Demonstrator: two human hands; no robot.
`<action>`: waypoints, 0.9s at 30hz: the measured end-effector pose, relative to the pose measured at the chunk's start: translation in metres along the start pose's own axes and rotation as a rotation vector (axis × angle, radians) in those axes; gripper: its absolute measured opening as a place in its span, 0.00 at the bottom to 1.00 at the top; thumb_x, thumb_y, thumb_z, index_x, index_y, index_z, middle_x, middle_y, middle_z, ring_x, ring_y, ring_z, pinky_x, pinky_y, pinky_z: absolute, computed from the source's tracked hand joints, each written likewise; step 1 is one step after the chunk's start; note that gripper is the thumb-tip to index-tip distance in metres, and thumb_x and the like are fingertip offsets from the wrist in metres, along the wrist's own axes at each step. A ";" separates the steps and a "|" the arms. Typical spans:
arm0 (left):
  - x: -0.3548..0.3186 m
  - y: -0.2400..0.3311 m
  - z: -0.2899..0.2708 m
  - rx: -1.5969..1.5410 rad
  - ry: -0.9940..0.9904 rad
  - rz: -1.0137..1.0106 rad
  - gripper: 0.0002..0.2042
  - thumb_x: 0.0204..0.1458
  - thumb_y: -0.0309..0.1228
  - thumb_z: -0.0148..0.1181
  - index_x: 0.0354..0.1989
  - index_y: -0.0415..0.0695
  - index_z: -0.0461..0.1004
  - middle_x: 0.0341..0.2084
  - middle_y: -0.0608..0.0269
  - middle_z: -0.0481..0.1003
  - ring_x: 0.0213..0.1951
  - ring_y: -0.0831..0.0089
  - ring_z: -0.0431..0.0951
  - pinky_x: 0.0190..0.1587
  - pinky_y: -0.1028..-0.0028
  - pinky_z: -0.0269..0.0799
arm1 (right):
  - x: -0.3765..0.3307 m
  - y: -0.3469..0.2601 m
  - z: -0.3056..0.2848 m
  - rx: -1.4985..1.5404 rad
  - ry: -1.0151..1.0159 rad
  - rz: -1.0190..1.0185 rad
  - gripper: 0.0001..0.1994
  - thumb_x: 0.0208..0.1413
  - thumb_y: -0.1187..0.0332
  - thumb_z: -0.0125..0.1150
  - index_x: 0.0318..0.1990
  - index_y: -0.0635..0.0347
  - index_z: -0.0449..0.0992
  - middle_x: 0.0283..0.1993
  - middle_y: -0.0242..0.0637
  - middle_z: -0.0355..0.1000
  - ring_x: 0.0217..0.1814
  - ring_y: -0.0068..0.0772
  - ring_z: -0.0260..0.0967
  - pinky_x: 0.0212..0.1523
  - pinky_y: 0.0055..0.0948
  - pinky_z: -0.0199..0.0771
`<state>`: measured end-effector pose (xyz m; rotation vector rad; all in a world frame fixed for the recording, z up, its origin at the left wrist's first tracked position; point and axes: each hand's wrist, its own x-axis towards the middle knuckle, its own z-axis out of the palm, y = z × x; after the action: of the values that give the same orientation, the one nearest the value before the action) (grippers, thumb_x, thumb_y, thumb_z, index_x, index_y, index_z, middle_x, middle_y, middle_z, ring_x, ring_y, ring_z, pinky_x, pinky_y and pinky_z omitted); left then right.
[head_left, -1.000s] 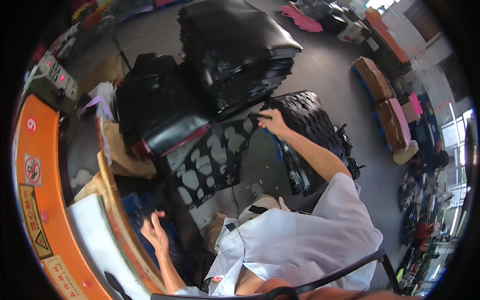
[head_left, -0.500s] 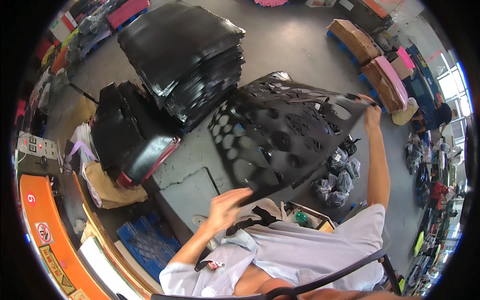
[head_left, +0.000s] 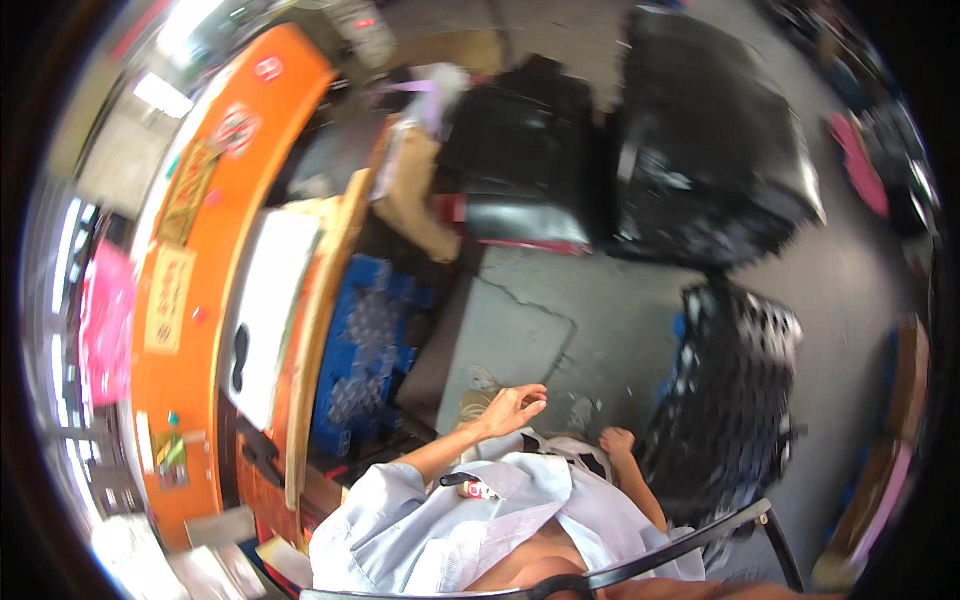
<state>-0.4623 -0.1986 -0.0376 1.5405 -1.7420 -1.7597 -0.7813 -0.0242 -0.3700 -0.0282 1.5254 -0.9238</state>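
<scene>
Occupying the left of the view, an orange machine housing curves from top to bottom, with a pale board along its inner side. A tall stack of black plastic panels stands on the concrete floor at upper right; just left of it sits a black moulded bin with a red rim. A black perforated panel, its surface full of round holes, lies on the floor at right, motion-blurred. A blue crate sits beside the machine, below a tan sack. The person's left hand hangs over the floor with its fingers spread loosely and holding nothing. The right hand, fingers curled in on an empty palm, is just beside the perforated panel's near edge; contact cannot be told through the blur.
</scene>
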 end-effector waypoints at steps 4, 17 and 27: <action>-0.043 -0.040 -0.064 -0.245 0.455 -0.028 0.21 0.68 0.36 0.60 0.64 0.34 0.73 0.51 0.50 0.82 0.53 0.68 0.82 0.58 0.67 0.77 | -0.011 -0.160 0.293 -0.797 -0.440 -0.740 0.07 0.63 0.70 0.65 0.41 0.65 0.83 0.29 0.32 0.80 0.32 0.21 0.74 0.35 0.27 0.76; -0.197 -0.120 -0.213 -0.595 1.509 -0.026 0.14 0.69 0.31 0.59 0.55 0.35 0.78 0.40 0.58 0.85 0.43 0.76 0.82 0.51 0.73 0.78 | -0.306 -0.155 0.777 -1.072 -1.474 -1.626 0.20 0.58 0.63 0.69 0.54 0.66 0.77 0.55 0.47 0.76 0.61 0.51 0.71 0.60 0.45 0.73; -0.191 -0.101 -0.163 -1.027 1.829 -0.211 0.14 0.70 0.29 0.58 0.56 0.32 0.76 0.41 0.56 0.84 0.45 0.72 0.83 0.53 0.73 0.77 | -0.373 -0.004 0.974 -1.566 -1.818 -1.872 0.38 0.64 0.42 0.58 0.70 0.66 0.67 0.77 0.55 0.57 0.81 0.58 0.50 0.79 0.52 0.49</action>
<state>-0.2073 -0.1234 0.0148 1.6104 0.2058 -0.3633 0.1191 -0.3392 0.0508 -2.7577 -0.4041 -0.1589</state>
